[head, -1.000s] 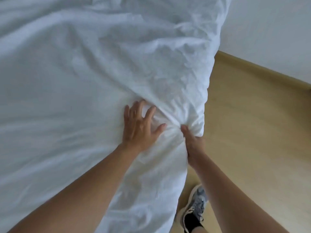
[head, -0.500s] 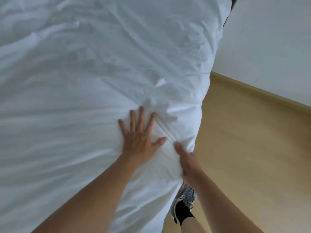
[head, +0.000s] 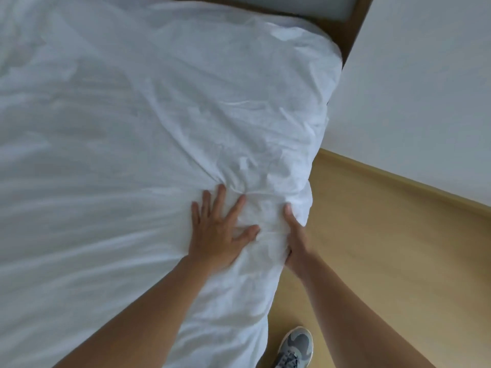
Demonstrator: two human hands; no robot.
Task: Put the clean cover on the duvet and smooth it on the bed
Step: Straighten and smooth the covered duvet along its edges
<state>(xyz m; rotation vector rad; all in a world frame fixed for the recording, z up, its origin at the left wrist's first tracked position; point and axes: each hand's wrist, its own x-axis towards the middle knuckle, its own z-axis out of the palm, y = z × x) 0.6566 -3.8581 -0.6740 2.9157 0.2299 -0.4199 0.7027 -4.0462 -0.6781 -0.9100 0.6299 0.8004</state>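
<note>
White covered duvet (head: 159,123), soft and light, best gripped at its side edge: left hand (head: 218,232) lay flat and open; right hand (head: 293,243) pinched that edge.

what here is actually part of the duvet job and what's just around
Part of the job:
white duvet cover, spread over the bed
left hand, pressed flat on it
right hand, gripping its edge

Just around:
wooden bed frame
wood floor
white wall
grey sneaker
</note>
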